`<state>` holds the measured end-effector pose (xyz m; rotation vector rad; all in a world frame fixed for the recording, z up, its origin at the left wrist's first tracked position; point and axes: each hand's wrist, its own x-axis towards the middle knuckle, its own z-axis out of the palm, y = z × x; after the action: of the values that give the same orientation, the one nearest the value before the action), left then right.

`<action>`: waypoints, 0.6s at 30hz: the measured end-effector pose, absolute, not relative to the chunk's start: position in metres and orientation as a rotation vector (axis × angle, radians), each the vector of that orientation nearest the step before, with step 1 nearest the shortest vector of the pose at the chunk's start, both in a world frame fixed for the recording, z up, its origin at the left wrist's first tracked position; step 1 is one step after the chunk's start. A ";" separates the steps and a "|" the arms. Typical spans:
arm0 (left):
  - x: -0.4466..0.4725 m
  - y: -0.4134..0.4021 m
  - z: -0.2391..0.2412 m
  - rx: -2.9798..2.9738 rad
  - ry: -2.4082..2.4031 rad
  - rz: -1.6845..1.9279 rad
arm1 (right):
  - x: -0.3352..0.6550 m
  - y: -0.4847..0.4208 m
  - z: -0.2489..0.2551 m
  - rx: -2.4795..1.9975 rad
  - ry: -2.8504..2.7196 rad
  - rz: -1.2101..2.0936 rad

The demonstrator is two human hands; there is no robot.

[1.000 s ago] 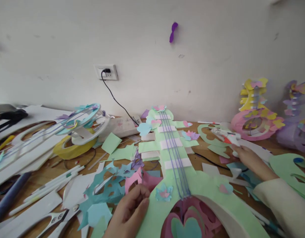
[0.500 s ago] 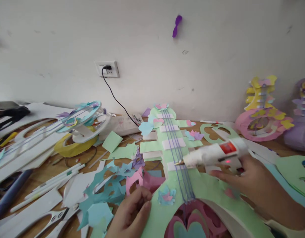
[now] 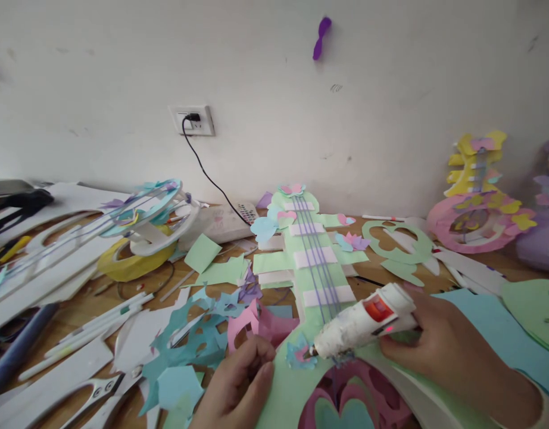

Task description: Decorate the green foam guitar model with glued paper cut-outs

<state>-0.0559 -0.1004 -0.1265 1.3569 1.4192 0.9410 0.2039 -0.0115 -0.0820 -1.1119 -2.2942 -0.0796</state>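
A pale green paper guitar (image 3: 281, 390) lies in front of me, with purple strings over white strips on its neck and a round hole of pink and blue paper hearts. My right hand (image 3: 439, 345) is closed around a white hot glue gun (image 3: 364, 322) with a red label and a lit red spot. The nozzle points down-left at a blue and pink paper flower (image 3: 299, 351) beside the strings and appears to touch it. My left hand (image 3: 241, 381) has its fingers curled and closed at the guitar's left edge.
Scissors (image 3: 98, 390), white pens (image 3: 91, 322) and teal paper scraps (image 3: 189, 333) lie to the left. Another stringed paper instrument (image 3: 140, 220) rests behind them. A yellow and pink paper guitar (image 3: 457, 223) leans against the wall at right. A black cord (image 3: 212, 182) runs from the socket.
My right hand has brought the glue gun down and toward me, its nozzle going from the strings on the neck to the blue flower. My left hand stays in place.
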 end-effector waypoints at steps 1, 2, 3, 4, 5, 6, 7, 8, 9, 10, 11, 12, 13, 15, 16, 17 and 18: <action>-0.056 -0.101 -0.125 1.363 1.421 0.934 | 0.205 -0.011 -0.083 -1.112 -2.299 -0.081; -0.055 -0.102 -0.124 1.368 1.420 0.923 | 0.205 -0.011 -0.083 -1.113 -2.303 -0.082; -0.055 -0.104 -0.123 1.371 1.422 0.915 | 0.206 -0.011 -0.084 -1.114 -2.305 -0.081; -0.055 -0.104 -0.122 1.370 1.426 0.908 | 0.206 -0.011 -0.084 -1.117 -2.306 -0.083; -0.055 -0.105 -0.122 1.367 1.434 0.912 | 0.206 -0.011 -0.085 -1.120 -2.305 -0.087; -0.055 -0.105 -0.121 1.362 1.440 0.917 | 0.206 -0.011 -0.085 -1.122 -2.302 -0.088; -0.055 -0.105 -0.122 1.361 1.441 0.921 | 0.206 -0.011 -0.084 -1.122 -2.300 -0.087; -0.055 -0.105 -0.122 1.367 1.436 0.923 | 0.205 -0.011 -0.084 -1.119 -2.300 -0.083; -0.055 -0.104 -0.123 1.374 1.427 0.924 | 0.205 -0.011 -0.083 -1.112 -2.299 -0.075; -0.054 -0.104 -0.123 1.374 1.421 0.927 | 0.205 -0.011 -0.083 -1.105 -2.300 -0.064; -0.054 -0.104 -0.123 1.368 1.421 0.933 | 0.204 -0.011 -0.083 -1.095 -2.301 -0.055; -0.054 -0.104 -0.123 1.355 1.425 0.942 | 0.204 -0.010 -0.083 -1.091 -2.300 -0.051; -0.054 -0.103 -0.123 1.338 1.438 0.955 | 0.204 -0.010 -0.083 -1.089 -2.298 -0.054; -0.054 -0.103 -0.123 1.334 1.440 0.957 | 0.204 -0.010 -0.084 -1.096 -2.293 -0.057; -0.054 -0.103 -0.123 1.349 1.434 0.950 | 0.205 -0.010 -0.085 -1.098 -2.293 -0.058; -0.055 -0.103 -0.123 1.367 1.429 0.942 | 0.205 -0.010 -0.085 -1.099 -2.294 -0.058; -0.055 -0.103 -0.123 1.378 1.426 0.935 | 0.205 -0.010 -0.086 -1.097 -2.297 -0.054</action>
<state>-0.0551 -0.1027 -0.1231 1.3781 1.4264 0.9349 0.2051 -0.0100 -0.0857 -1.0972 -2.2971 -0.0538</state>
